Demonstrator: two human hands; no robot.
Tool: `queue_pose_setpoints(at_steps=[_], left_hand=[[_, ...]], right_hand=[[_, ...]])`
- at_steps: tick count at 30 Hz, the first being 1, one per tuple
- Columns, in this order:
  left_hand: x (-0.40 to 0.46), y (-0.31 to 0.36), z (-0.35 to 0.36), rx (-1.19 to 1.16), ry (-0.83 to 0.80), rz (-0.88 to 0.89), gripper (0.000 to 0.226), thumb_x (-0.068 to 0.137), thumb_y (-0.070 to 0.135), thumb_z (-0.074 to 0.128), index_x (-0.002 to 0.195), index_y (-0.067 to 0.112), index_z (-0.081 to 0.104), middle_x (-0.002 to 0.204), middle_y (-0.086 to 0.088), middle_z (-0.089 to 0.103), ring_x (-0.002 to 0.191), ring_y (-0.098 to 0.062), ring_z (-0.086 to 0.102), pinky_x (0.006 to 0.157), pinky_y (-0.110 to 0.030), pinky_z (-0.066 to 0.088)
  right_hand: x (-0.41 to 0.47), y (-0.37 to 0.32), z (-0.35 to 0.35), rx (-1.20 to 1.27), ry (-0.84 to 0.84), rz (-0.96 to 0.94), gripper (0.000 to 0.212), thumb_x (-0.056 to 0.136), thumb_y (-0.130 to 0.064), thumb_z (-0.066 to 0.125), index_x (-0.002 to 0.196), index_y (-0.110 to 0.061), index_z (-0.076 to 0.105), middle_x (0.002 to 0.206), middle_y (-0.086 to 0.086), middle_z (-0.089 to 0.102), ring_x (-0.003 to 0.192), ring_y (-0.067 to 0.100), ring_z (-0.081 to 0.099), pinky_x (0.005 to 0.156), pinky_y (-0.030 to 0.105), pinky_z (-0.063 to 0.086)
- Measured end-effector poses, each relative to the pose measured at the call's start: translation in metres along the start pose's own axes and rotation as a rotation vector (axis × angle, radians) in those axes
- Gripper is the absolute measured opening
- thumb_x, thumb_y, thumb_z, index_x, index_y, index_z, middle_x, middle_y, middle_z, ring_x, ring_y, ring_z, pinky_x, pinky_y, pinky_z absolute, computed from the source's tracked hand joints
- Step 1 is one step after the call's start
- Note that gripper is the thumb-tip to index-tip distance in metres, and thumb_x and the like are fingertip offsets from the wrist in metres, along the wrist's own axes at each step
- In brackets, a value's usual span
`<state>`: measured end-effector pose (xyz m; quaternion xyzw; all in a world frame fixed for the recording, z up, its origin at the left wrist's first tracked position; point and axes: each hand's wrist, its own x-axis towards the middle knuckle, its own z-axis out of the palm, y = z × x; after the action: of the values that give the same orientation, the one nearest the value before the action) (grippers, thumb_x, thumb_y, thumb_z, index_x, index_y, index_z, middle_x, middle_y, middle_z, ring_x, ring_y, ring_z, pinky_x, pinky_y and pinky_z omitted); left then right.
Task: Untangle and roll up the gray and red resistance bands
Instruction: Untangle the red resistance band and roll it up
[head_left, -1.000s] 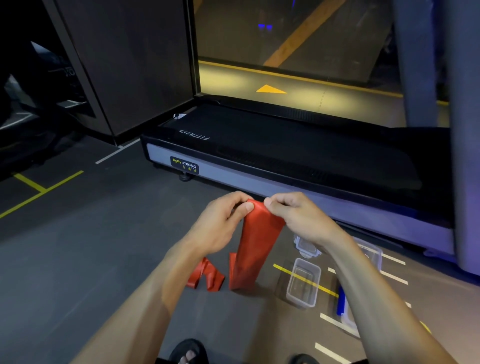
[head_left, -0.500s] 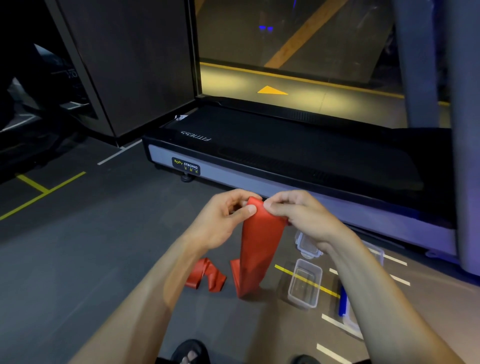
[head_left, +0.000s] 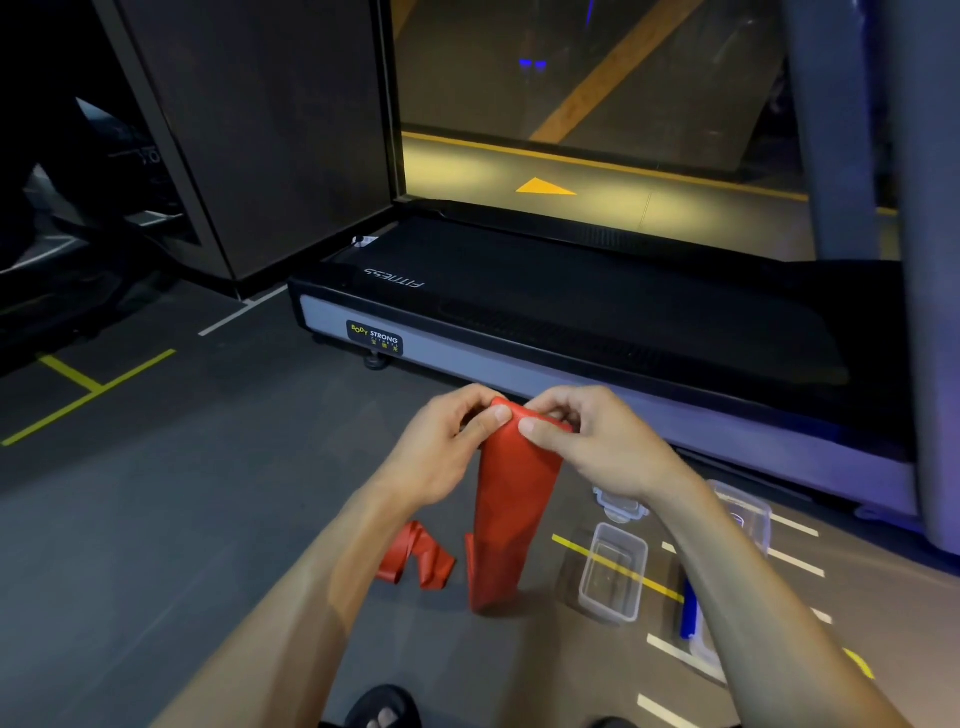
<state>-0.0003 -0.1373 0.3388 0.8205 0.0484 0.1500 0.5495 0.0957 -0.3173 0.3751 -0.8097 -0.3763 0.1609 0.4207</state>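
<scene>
Dark gym flooring (head_left: 156, 519) marked with yellow and white tape lines spreads under the scene, with a black treadmill (head_left: 597, 312) lying across its far side. Above that floor, the left hand (head_left: 441, 452) and the right hand (head_left: 597, 447) meet at the top end of the red resistance band (head_left: 511, 499), each pinching it between thumb and curled fingers; the two thumbs press on the near face of the band, close together, and the top edge is bunched into a small fold between them. From the hands the band hangs down as a flat strip, narrowing toward the floor, where its lower end touches down and folds back on itself. Just beside that fold, to the left, a further length of red band (head_left: 415, 558) lies crumpled flat on the floor; whether it joins the held strip cannot be told. To the right of the hanging strip stands an open clear plastic container (head_left: 613, 571) on a yellow tape line, and near it, closer to the treadmill, a clear lid (head_left: 621, 506) lies partly hidden behind the right wrist. Another clear container (head_left: 743, 512) sits further right, and a blue object (head_left: 688, 610) shows beside the right forearm. At the near edge of the floor the toes of a dark sandal (head_left: 382, 709) show.
</scene>
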Motion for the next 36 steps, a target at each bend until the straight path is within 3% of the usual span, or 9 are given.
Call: queue_pose_setpoints(at_steps=[3, 7, 13, 15, 19, 23, 29, 32, 36], left_hand=[[0.001, 0.001, 0.004, -0.055, 0.027, -0.01, 0.024, 0.102, 0.033, 0.059, 0.103, 0.012, 0.071, 0.094, -0.013, 0.073, 0.087, -0.025, 0.07, 0.088, -0.055, 0.055], [0.001, 0.005, 0.008, -0.171, 0.053, -0.014, 0.019, 0.104, 0.015, 0.058, 0.112, 0.002, 0.07, 0.103, -0.021, 0.073, 0.092, -0.023, 0.07, 0.085, -0.038, 0.058], [0.0, 0.005, 0.007, -0.224, 0.037, -0.018, 0.019, 0.099, 0.003, 0.063, 0.117, 0.0, 0.07, 0.104, -0.034, 0.067, 0.091, -0.023, 0.067, 0.088, -0.035, 0.058], [0.001, 0.004, 0.006, -0.223, 0.047, -0.021, 0.019, 0.099, 0.004, 0.064, 0.116, 0.001, 0.071, 0.099, -0.033, 0.067, 0.089, -0.022, 0.066, 0.085, -0.031, 0.058], [0.004, 0.004, 0.003, -0.234, 0.063, -0.018, 0.023, 0.098, 0.003, 0.064, 0.12, 0.001, 0.07, 0.086, -0.015, 0.066, 0.086, -0.02, 0.066, 0.087, -0.036, 0.058], [0.004, 0.006, -0.002, -0.228, 0.065, -0.002, 0.017, 0.098, 0.006, 0.064, 0.112, 0.0, 0.072, 0.097, -0.025, 0.073, 0.089, -0.024, 0.069, 0.087, -0.04, 0.058], [0.003, 0.004, -0.001, -0.231, 0.067, -0.028, 0.02, 0.102, 0.016, 0.062, 0.102, -0.001, 0.072, 0.099, -0.027, 0.071, 0.086, -0.025, 0.066, 0.09, -0.052, 0.055], [0.003, 0.003, 0.004, -0.328, 0.053, -0.054, 0.025, 0.102, 0.027, 0.061, 0.106, 0.005, 0.073, 0.103, -0.028, 0.07, 0.092, -0.029, 0.066, 0.097, -0.058, 0.053], [0.003, 0.0, 0.008, -0.432, 0.022, -0.113, 0.035, 0.095, 0.035, 0.065, 0.11, 0.004, 0.072, 0.1, -0.028, 0.069, 0.092, -0.031, 0.06, 0.092, -0.05, 0.049]], right_hand=[[0.002, 0.0, 0.002, -0.089, 0.089, -0.045, 0.006, 0.096, -0.029, 0.07, 0.098, -0.025, 0.074, 0.085, -0.008, 0.075, 0.08, 0.007, 0.069, 0.08, 0.038, 0.056], [0.002, -0.003, 0.001, -0.159, 0.152, -0.072, 0.008, 0.098, -0.031, 0.066, 0.097, -0.027, 0.073, 0.083, -0.01, 0.073, 0.079, 0.004, 0.066, 0.073, 0.029, 0.05], [0.001, -0.004, 0.001, -0.184, 0.168, -0.055, 0.008, 0.098, -0.032, 0.067, 0.094, -0.027, 0.073, 0.082, -0.008, 0.073, 0.077, 0.004, 0.065, 0.069, 0.026, 0.048], [0.001, -0.004, 0.001, -0.162, 0.164, -0.041, 0.009, 0.097, -0.031, 0.067, 0.092, -0.027, 0.072, 0.081, -0.007, 0.073, 0.074, 0.005, 0.065, 0.068, 0.029, 0.049], [0.001, -0.009, 0.001, -0.141, 0.16, -0.026, 0.015, 0.098, -0.032, 0.064, 0.086, -0.026, 0.072, 0.079, -0.007, 0.072, 0.075, 0.007, 0.065, 0.071, 0.033, 0.05], [0.0, -0.013, 0.001, -0.146, 0.135, -0.037, 0.025, 0.102, -0.034, 0.059, 0.082, -0.024, 0.069, 0.08, -0.006, 0.07, 0.076, 0.009, 0.062, 0.074, 0.035, 0.047], [0.001, -0.015, 0.0, 0.013, 0.063, -0.032, 0.054, 0.104, -0.044, 0.052, 0.075, 0.001, 0.051, 0.07, 0.011, 0.047, 0.064, 0.02, 0.043, 0.066, 0.043, 0.036], [0.001, -0.017, -0.001, 0.053, 0.048, -0.011, 0.061, 0.099, -0.054, 0.051, 0.078, 0.004, 0.053, 0.069, 0.02, 0.046, 0.065, 0.021, 0.042, 0.07, 0.054, 0.041], [0.002, -0.016, -0.002, 0.034, 0.1, -0.008, 0.056, 0.101, -0.048, 0.052, 0.077, 0.002, 0.058, 0.067, 0.018, 0.048, 0.063, 0.02, 0.043, 0.071, 0.055, 0.045]])
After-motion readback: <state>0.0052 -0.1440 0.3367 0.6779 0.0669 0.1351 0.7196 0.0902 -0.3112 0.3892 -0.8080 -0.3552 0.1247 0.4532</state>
